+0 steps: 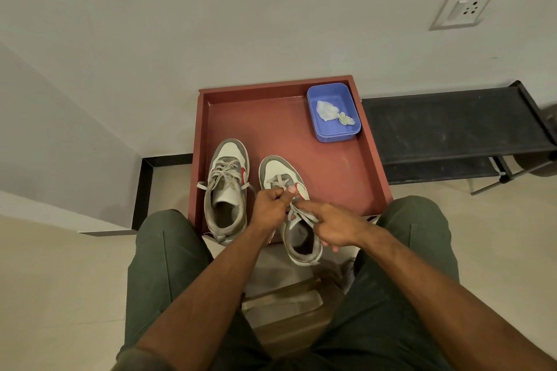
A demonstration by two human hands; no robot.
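From my seat at the remote feed, the work in hand is the lacing of the shoe (280, 172). It lies directly under both sets of fingers, toe pointing away past them and heel opening back toward the wrists. Its heel hangs over the near edge of the tray (340, 178).

The left hand (271, 205) is clenched over the tongue, thumb on top, pinching the lace (304, 215). From those fingers the lace runs to the right and a little back, crossing the shoe's long axis, to the right hand (337, 227). That hand's forefinger lies straight along the strand, pointing at the left knuckles. Its other fingers are curled under, and I cannot tell whether they grip the lace end (the palm hides it).

So I judge that the next pull turns on that crosswise line. The two hands are almost touching over the upper eyelets, and the left is the nearer to them.

The other shoe (227, 187) stands just left of the left fingers, parallel, with its laces loose. Well beyond the right fingertips, in the tray's far corner, a tub (334, 136) holds a crumpled wad (327, 110).
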